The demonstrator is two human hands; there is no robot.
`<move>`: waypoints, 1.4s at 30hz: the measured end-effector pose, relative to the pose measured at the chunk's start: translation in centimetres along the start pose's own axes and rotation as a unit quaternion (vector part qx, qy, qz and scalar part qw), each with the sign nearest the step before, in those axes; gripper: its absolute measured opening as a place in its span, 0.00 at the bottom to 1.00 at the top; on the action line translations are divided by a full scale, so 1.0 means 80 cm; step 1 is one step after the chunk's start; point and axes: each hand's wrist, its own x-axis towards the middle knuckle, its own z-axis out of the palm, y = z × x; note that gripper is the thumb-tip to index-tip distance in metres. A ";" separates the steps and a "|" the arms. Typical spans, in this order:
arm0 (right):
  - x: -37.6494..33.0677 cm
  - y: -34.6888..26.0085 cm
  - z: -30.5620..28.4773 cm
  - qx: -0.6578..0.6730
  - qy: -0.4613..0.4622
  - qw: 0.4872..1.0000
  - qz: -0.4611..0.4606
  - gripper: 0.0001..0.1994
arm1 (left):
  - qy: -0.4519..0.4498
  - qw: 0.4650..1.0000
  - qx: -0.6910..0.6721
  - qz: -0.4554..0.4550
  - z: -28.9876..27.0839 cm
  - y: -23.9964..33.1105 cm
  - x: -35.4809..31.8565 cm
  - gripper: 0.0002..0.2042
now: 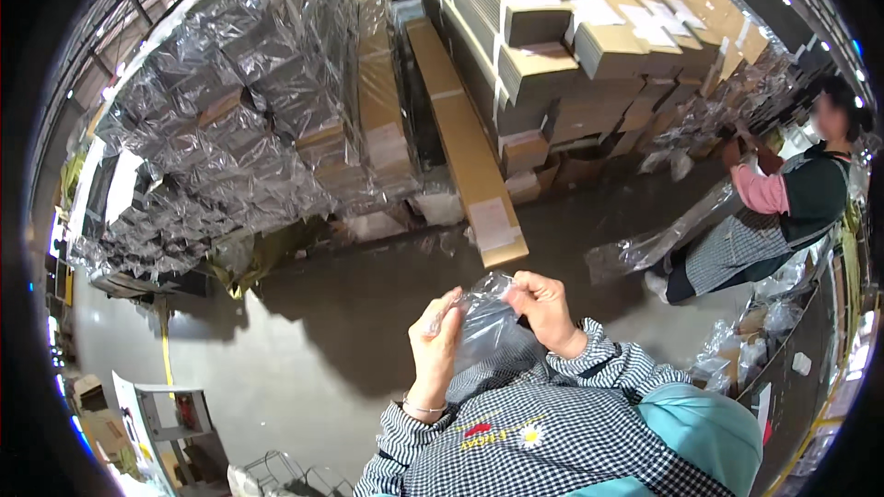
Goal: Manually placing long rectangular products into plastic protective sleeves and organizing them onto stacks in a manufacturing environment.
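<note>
A clear plastic bag [488, 317] is stretched between my two hands, in front of my checked apron. My left hand [435, 336] pinches one side of its upper edge, thumb against fingers. On the other side my right hand [545, 306] is closed on the plastic, thumb and forefinger pressed together. The lower part of the film hangs down over the apron, and I cannot tell where it ends. Just beyond my hands lies the near end of a long flat brown carton [465, 147] with a pale label on it.
Plastic-wrapped stacks of cartons [230, 120] rise at the far left. Tall piles of flat cardboard [589, 46] stand ahead on the right. A co-worker [783, 193] at the right handles a long plastic sleeve [663, 235]. A grey rack [180, 433] stands at the lower left.
</note>
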 end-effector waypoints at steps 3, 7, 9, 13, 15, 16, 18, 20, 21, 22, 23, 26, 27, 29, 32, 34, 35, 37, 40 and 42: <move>0.001 0.003 0.012 0.261 -0.016 0.960 0.096 0.08 | -0.004 0.998 -0.059 0.009 -0.009 -0.045 0.009 0.12; 0.000 0.046 -0.004 0.494 -0.039 0.841 0.220 0.08 | -0.027 0.960 -0.247 -0.132 0.019 -0.044 0.015 0.13; 0.010 0.041 -0.016 0.484 -0.080 0.835 0.248 0.07 | -0.069 0.929 -0.315 -0.179 0.008 -0.066 0.017 0.15; 0.027 0.040 -0.044 0.464 -0.138 0.837 0.254 0.11 | -0.068 0.911 -0.298 -0.278 0.010 -0.076 0.018 0.18; 0.038 0.032 -0.072 0.444 -0.128 0.853 0.243 0.15 | 0.021 0.906 -0.286 -0.312 0.029 -0.041 0.034 0.18; 0.049 0.028 -0.074 0.429 -0.080 0.881 0.182 0.16 | 0.112 0.894 -0.271 -0.340 0.033 -0.035 0.043 0.19; 0.069 0.025 -0.119 0.315 -0.133 0.922 0.180 0.17 | -0.270 0.890 -0.352 -0.109 -0.030 -0.065 0.070 0.19; 0.086 0.029 -0.140 -0.010 -0.206 0.949 0.240 0.12 | -0.272 0.943 -0.035 -0.189 -0.063 -0.068 0.101 0.16; 0.090 0.054 -0.153 -0.215 -0.265 0.931 0.131 0.10 | -0.310 0.924 0.133 -0.182 -0.058 -0.085 0.126 0.09; 0.097 0.093 -0.167 -0.407 -0.312 0.859 0.010 0.09 | -0.310 0.924 0.131 -0.184 -0.064 -0.132 0.136 0.09; 0.102 0.138 -0.177 -0.407 -0.317 0.857 0.004 0.09 | -0.330 0.888 0.318 -0.031 -0.073 -0.191 0.145 0.05; 0.119 0.221 -0.203 -0.556 -0.283 0.777 -0.086 0.07 | -0.358 0.759 0.540 0.073 -0.039 -0.229 0.184 0.06; 0.136 0.217 -0.195 -0.525 -0.262 0.809 -0.042 0.07 | -0.378 0.710 0.594 0.020 -0.029 -0.224 0.202 0.10; 0.166 0.193 -0.185 -0.430 -0.256 0.866 0.011 0.06 | -0.391 0.772 0.500 0.038 -0.029 -0.201 0.229 0.09; 0.162 0.196 -0.197 -0.037 -0.087 0.981 0.170 0.06 | -0.413 0.855 0.312 -0.002 -0.017 -0.156 0.249 0.06; 0.160 0.197 -0.161 -0.105 0.073 0.983 0.129 0.07 | -0.247 0.927 0.094 -0.267 -0.012 -0.144 0.261 0.06; 0.162 0.204 -0.138 -0.183 0.143 0.967 0.105 0.05 | -0.223 0.929 0.125 -0.268 -0.016 -0.159 0.267 0.10; 0.163 0.259 -0.129 -0.415 0.131 0.900 0.037 0.05 | -0.261 0.933 0.221 -0.111 -0.071 -0.252 0.271 0.15; 0.193 0.257 -0.130 -0.380 0.139 0.913 -0.045 0.06 | -0.308 0.817 0.488 -0.007 -0.051 -0.280 0.312 0.18; 0.216 0.270 -0.141 -0.315 0.175 0.933 -0.002 0.06 | -0.191 0.903 0.384 -0.017 -0.014 -0.268 0.329 0.17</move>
